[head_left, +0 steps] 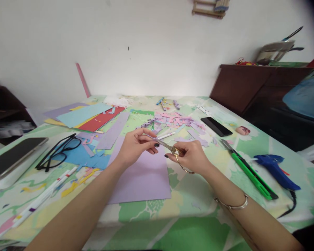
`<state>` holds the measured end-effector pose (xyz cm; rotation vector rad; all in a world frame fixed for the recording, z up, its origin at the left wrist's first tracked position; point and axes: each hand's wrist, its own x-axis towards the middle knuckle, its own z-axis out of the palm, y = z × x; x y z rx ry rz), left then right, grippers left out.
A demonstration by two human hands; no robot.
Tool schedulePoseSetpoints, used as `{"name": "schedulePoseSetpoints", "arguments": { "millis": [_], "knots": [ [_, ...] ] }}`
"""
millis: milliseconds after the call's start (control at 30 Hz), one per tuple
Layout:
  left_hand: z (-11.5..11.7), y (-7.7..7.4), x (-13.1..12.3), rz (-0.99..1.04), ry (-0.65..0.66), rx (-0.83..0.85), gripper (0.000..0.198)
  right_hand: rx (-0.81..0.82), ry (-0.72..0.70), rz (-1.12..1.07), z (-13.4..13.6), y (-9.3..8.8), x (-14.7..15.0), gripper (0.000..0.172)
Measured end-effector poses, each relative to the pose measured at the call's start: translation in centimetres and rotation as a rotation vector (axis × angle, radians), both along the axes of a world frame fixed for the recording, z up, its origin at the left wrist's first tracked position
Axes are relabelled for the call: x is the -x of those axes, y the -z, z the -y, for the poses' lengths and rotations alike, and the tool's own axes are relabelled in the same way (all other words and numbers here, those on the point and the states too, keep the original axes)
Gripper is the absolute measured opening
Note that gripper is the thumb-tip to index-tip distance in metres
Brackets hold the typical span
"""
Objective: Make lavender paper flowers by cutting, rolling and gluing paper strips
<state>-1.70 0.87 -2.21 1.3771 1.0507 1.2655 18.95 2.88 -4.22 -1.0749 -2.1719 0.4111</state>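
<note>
My right hand point(189, 155) is closed around the gold handles of a pair of scissors point(171, 147), whose blades point left. The blade tips reach the fingers of my left hand point(140, 144). Thumb and fingers of that left hand are pinched together; what they hold is too small or hidden to name. Below both hands lies a sheet of light purple paper point(143, 184). Just behind the blades a white marker point(167, 135) rests on the table, and past it is a pile of pink and purple paper scraps point(176, 120).
To the right lie a green utility knife point(251, 172), a blue glue gun point(277, 170) and a black phone point(216, 126). At left are black eyeglasses point(59, 151), blue paper point(94, 158), several markers point(44, 195) and another phone point(15, 155). Coloured sheets point(83, 115) are stacked behind.
</note>
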Motion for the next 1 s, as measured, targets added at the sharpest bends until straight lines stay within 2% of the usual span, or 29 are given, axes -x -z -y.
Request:
{"name": "schedulePoseSetpoints", "arguments": {
  "millis": [233, 367, 467, 533, 767, 1000],
  "knots": [
    [0.0, 0.0, 0.1, 0.009, 0.013, 0.001, 0.028, 0.075, -0.006, -0.065, 0.1, 0.0, 0.0, 0.037],
    [0.2, 0.0, -0.1, 0.051, 0.058, -0.006, 0.03, 0.294, -0.008, -0.238, 0.3, -0.3, 0.2, 0.036],
    [0.3, 0.1, -0.3, 0.067, 0.084, 0.002, 0.026, 0.488, -0.079, -0.431, 0.4, -0.4, 0.5, 0.033],
    [0.4, 0.2, -0.5, 0.067, 0.101, 0.014, 0.024, 0.551, -0.115, -0.526, 0.3, -0.4, 0.5, 0.032],
    [0.7, 0.4, -1.1, 0.022, 0.134, 0.053, 0.018, 0.617, -0.156, -0.635, 0.3, -0.2, 0.5, 0.029],
    [0.9, 0.7, -1.5, -0.006, 0.218, 0.095, 0.023, 0.657, -0.188, -0.598, 0.4, -0.2, 0.7, 0.023]
  ]
}}
